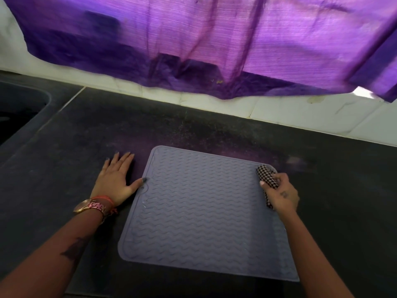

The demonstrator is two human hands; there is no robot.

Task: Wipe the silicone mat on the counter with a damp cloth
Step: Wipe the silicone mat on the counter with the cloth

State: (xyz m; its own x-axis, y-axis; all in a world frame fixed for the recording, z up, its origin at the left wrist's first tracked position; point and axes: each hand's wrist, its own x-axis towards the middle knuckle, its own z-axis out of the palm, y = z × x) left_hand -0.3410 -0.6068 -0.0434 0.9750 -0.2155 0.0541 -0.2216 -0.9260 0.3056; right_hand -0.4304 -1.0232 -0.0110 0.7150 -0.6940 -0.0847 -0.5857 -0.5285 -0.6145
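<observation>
Dark counter [64,147]: mat [204,211] between hands, right hand [283,194] gripping cloth [266,177].

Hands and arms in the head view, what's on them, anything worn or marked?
Both forearms are bare, no sleeves. The left hand has dark-painted nails, and its wrist carries a rose-gold watch beside orange-red thread bands. A dark tattoo marks the left forearm. The right hand has a small dark mark on its back.

**Background: Counter, Wall and Window Covering**

A dark stone counter [86,134] meets a white tiled wall [300,112]. A sink basin [19,110] is recessed at far left. A purple curtain [214,39], backlit by daylight, hangs above and casts a violet tint.
</observation>
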